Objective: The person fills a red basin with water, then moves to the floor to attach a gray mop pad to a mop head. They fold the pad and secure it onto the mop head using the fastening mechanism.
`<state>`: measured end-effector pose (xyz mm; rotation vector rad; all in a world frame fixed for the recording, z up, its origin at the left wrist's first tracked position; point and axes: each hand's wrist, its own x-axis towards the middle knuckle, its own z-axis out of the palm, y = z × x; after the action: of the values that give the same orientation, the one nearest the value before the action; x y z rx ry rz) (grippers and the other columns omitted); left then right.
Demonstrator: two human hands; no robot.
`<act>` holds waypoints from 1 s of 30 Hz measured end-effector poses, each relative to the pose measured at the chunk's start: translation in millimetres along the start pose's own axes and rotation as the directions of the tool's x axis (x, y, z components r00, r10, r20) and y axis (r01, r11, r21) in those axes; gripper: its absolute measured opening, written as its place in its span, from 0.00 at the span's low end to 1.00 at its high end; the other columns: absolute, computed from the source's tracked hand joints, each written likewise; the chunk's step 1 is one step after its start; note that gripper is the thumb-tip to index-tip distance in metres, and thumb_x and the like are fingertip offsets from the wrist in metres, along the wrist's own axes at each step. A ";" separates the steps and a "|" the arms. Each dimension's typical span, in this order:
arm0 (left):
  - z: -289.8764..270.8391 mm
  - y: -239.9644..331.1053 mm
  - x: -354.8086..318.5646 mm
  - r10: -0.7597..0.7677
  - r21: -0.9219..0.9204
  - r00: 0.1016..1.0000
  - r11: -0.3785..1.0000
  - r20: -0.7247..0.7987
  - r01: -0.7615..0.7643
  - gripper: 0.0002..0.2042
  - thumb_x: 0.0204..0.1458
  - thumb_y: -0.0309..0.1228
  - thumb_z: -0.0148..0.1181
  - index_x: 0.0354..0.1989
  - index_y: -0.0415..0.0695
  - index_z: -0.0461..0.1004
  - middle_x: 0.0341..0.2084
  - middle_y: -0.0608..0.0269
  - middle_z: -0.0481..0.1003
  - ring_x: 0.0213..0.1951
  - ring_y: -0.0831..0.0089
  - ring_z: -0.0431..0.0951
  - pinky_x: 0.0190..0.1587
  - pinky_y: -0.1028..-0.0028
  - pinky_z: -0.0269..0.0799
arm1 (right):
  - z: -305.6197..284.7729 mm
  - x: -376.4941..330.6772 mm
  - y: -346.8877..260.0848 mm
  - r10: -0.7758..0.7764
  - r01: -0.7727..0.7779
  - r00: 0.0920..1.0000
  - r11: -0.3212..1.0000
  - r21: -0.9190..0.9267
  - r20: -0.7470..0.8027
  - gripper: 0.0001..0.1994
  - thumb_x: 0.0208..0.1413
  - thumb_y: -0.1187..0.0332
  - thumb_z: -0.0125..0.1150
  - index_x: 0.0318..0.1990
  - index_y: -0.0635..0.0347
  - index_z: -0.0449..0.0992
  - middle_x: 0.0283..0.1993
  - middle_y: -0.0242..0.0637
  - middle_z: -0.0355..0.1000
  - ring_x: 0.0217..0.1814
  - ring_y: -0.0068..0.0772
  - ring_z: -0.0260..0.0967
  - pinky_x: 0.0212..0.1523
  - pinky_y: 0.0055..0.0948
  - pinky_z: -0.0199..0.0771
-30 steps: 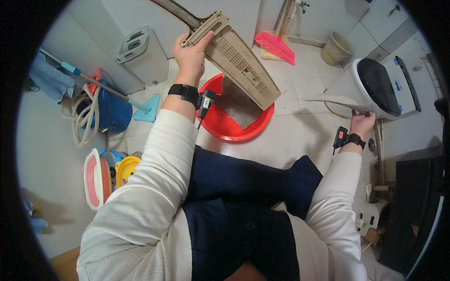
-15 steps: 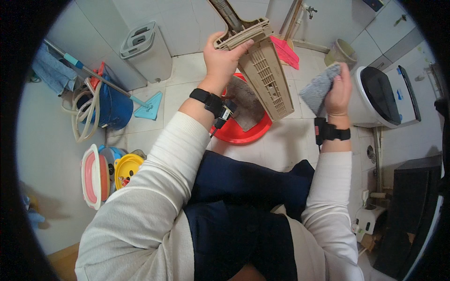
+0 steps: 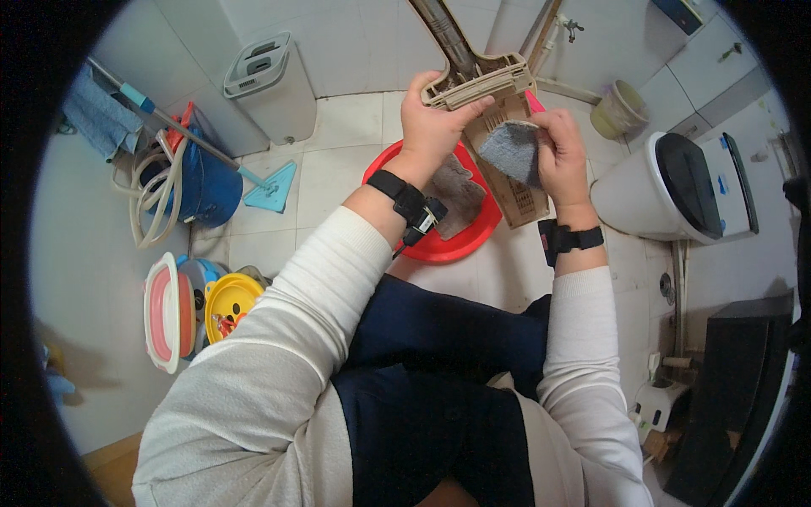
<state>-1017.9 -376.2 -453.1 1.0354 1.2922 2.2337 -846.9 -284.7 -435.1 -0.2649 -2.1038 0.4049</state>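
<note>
A dirty beige plastic part with a slotted long panel (image 3: 519, 201) and a channelled arm (image 3: 452, 42) is held up in front of me. My left hand (image 3: 432, 122) grips it where arm and panel meet, thumb across the top. Pinched in the fingers of my right hand (image 3: 563, 160) is a grey cleaning cloth (image 3: 512, 150), which lies against or just over the slotted panel; I cannot tell if they touch. Below stands a red basin (image 3: 443, 251) with a grey-brown, wet-looking mass (image 3: 460, 198) in it, partly hidden by my left wrist and the panel.
At left are a blue bucket (image 3: 211, 196) with a pale hose, a light-blue triangular mop (image 3: 272, 188), a grey-white bin (image 3: 274, 93) and pink and yellow basins (image 3: 232, 291). A white toilet-like fixture with a black lid (image 3: 686, 182) and a small bucket (image 3: 621, 110) stand right.
My right hand has swung left, bringing the grey cloth over the slotted panel. My left hand has shifted a little right with the beige part.
</note>
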 end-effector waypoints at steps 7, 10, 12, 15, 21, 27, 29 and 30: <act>0.9 -5.7 -5.9 0.048 0.121 0.999 0.991 0.021 -0.051 0.30 0.37 0.28 0.76 0.46 0.36 0.63 0.36 0.55 0.77 0.38 0.73 0.77 0.41 0.74 0.75 | 0.0 2.4 -9.3 0.056 -0.059 0.997 0.995 0.075 0.044 0.06 0.51 0.81 0.54 0.36 0.63 0.72 0.32 0.40 0.68 0.36 0.40 0.67 0.40 0.29 0.67; 4.6 -6.2 -10.7 0.049 0.082 0.998 0.995 0.049 -0.053 0.31 0.35 0.29 0.77 0.45 0.36 0.63 0.35 0.55 0.78 0.38 0.73 0.78 0.42 0.74 0.75 | 7.4 -0.9 -3.7 0.083 -0.084 0.996 0.994 0.075 0.012 0.04 0.52 0.78 0.56 0.36 0.64 0.73 0.31 0.40 0.68 0.35 0.40 0.67 0.40 0.29 0.67; 6.0 -6.3 -12.2 0.060 0.084 0.996 0.994 0.065 -0.066 0.31 0.34 0.29 0.77 0.44 0.36 0.63 0.35 0.55 0.78 0.38 0.73 0.78 0.42 0.73 0.75 | 11.8 -2.9 1.4 0.113 -0.112 0.993 0.992 0.060 -0.022 0.04 0.53 0.76 0.56 0.35 0.64 0.73 0.31 0.41 0.69 0.35 0.40 0.68 0.40 0.30 0.67; 7.4 -7.7 -13.7 0.095 0.090 0.992 0.991 0.080 -0.102 0.30 0.34 0.28 0.77 0.44 0.36 0.63 0.35 0.56 0.78 0.38 0.74 0.78 0.42 0.74 0.75 | 17.4 -7.3 7.3 0.194 -0.190 0.977 0.981 0.046 -0.089 0.04 0.54 0.73 0.57 0.35 0.64 0.74 0.31 0.41 0.71 0.36 0.40 0.68 0.40 0.31 0.68; 8.0 -11.3 -14.9 0.088 0.094 0.993 0.991 0.084 -0.096 0.30 0.34 0.28 0.77 0.43 0.36 0.63 0.36 0.56 0.78 0.39 0.74 0.78 0.43 0.74 0.75 | 27.5 -13.0 14.5 0.401 -0.373 0.906 0.909 0.188 -0.139 0.06 0.54 0.71 0.58 0.36 0.64 0.75 0.33 0.39 0.74 0.37 0.31 0.70 0.42 0.27 0.68; 9.7 -9.4 -18.8 0.082 0.107 0.992 0.990 0.097 -0.092 0.29 0.36 0.29 0.76 0.45 0.36 0.64 0.35 0.57 0.77 0.38 0.74 0.77 0.42 0.74 0.74 | 31.2 -15.2 21.6 0.528 -0.440 0.846 0.766 0.469 -0.069 0.07 0.54 0.71 0.59 0.37 0.65 0.76 0.32 0.35 0.75 0.36 0.23 0.68 0.41 0.25 0.68; 10.9 -9.3 -20.3 0.060 0.056 0.994 0.996 0.091 -0.065 0.30 0.36 0.29 0.76 0.45 0.36 0.64 0.36 0.57 0.77 0.39 0.74 0.77 0.42 0.74 0.74 | 33.0 -15.7 21.3 0.556 -0.459 0.828 0.744 0.485 -0.069 0.06 0.54 0.71 0.59 0.36 0.65 0.77 0.32 0.36 0.75 0.36 0.24 0.69 0.41 0.25 0.68; 12.0 -9.8 -21.4 0.051 0.062 0.996 0.997 0.078 -0.056 0.30 0.36 0.29 0.76 0.45 0.36 0.63 0.36 0.56 0.77 0.39 0.73 0.77 0.42 0.74 0.75 | 33.7 -15.8 20.5 0.533 -0.456 0.841 0.791 0.408 -0.092 0.07 0.55 0.70 0.59 0.37 0.65 0.76 0.32 0.33 0.75 0.35 0.21 0.68 0.40 0.24 0.68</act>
<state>-995.2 -377.3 -466.6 1.1803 1.3253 2.1815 -866.4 -277.3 -472.1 -0.6150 -1.6886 1.0378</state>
